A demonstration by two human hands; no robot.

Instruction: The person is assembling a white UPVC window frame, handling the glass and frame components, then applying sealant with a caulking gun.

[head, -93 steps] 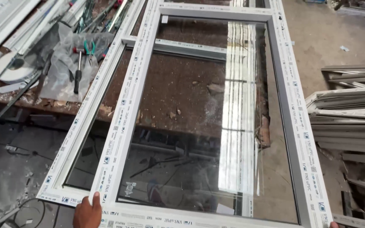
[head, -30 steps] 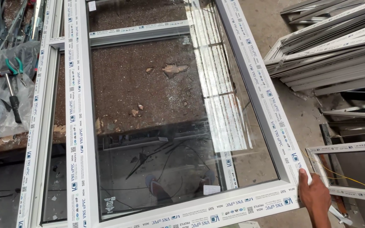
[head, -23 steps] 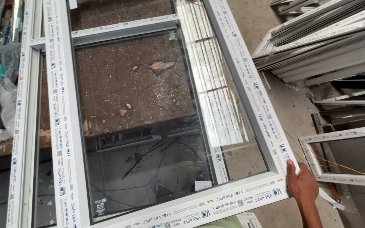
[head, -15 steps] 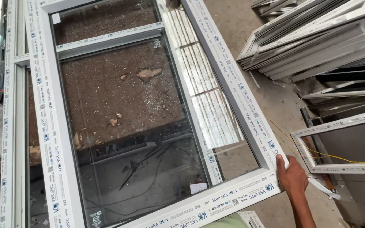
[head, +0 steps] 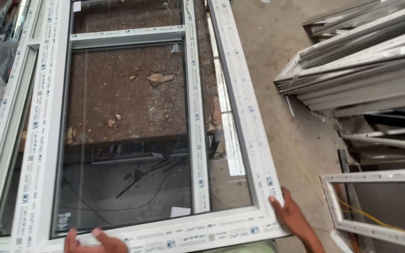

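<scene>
Large white plastic glazed window frame (head: 118, 126) lies flat on the surface, long axis running away from the person | right hand (head: 290, 216) – fingers wrapped round near right corner | left hand (head: 94, 242) – fingers pressed on near rail.

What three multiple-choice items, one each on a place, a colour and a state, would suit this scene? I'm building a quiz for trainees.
1. Where is the right hand?
A. on the window frame's near right corner
B. on the stacked profiles
C. on the floor

2. What colour is the frame?
A. black
B. white
C. red

3. Is the frame's main opening glazed?
A. no, it is bare
B. the glass is shattered
C. yes, with an intact clear pane

Key: 1 A, the fingers wrap that corner; 2 B, its bars are white; 3 C, reflections show a whole pane, and the left hand rests at its bottom rail.
</scene>
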